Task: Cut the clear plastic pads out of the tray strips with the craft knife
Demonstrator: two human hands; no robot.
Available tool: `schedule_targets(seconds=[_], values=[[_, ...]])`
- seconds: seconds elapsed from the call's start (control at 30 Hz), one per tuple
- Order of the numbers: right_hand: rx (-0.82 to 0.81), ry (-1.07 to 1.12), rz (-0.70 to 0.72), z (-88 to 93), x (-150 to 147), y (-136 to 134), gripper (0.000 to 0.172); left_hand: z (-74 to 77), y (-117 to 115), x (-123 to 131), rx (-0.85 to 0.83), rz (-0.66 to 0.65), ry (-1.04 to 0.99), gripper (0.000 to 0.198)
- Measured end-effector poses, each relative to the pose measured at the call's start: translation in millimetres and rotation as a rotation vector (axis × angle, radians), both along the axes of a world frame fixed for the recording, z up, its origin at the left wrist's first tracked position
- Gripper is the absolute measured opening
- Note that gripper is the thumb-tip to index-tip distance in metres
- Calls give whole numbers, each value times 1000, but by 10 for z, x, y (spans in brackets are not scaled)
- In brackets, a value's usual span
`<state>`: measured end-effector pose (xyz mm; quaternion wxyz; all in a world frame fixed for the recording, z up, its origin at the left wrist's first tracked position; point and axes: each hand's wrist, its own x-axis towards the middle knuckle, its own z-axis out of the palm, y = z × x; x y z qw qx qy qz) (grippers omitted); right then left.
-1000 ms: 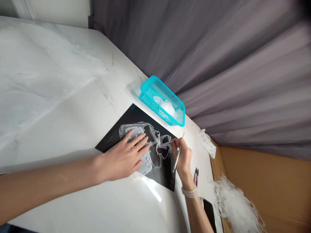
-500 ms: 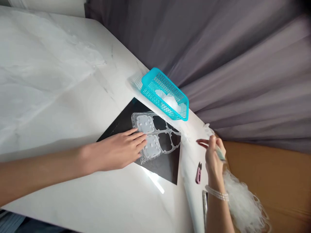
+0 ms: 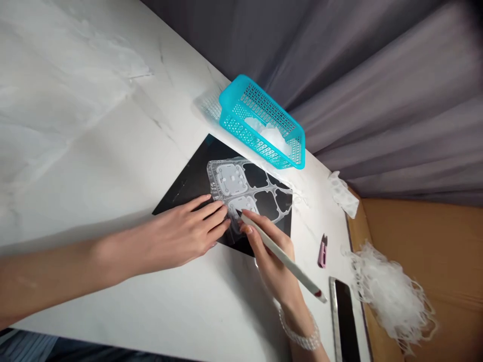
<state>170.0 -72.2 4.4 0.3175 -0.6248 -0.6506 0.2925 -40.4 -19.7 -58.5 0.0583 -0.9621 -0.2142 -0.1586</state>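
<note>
A translucent white moulded sheet (image 3: 241, 183) with rounded panels and cut-out openings lies on a black mat (image 3: 188, 188) on the white marble table (image 3: 94, 130). My left hand (image 3: 181, 234) lies flat on the mat, fingers stretched out, their tips pressing the sheet's near edge. My right hand (image 3: 269, 251) grips a long white pen-like tool (image 3: 281, 259) in a pinch. The tool's dark tip touches the sheet's near panel, right beside my left fingertips.
A turquoise perforated basket (image 3: 264, 123) holding white scraps stands beyond the mat at the table's far edge. A small pink clipper (image 3: 322, 250), a dark phone (image 3: 345, 322) and a wad of white scrap (image 3: 342, 193) lie to the right. Tangled white trimmings (image 3: 392, 296) fill a cardboard box beside the table.
My right hand pulled a strip off the sheet, carried it right toward the box, and has come back with the tool's tip on the sheet. My left hand stayed pressing the sheet.
</note>
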Motion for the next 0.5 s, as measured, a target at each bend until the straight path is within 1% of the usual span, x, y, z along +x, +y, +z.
schedule_targets(seconds=[0.1, 0.23, 0.4, 0.5], values=[[62, -84, 80, -9, -21, -45, 23, -6, -15, -15, 21, -40, 41, 44], [147, -144, 148, -57, -64, -54, 23, -13, -48, -22, 28, -25, 83, 47], [204, -229, 138, -134, -131, 2, 24, -13, -76, -18, 11, -30, 67, 48], [248, -303, 149, -128, -176, -1, 24, 5, -79, -12, -12, -16, 76, 45]])
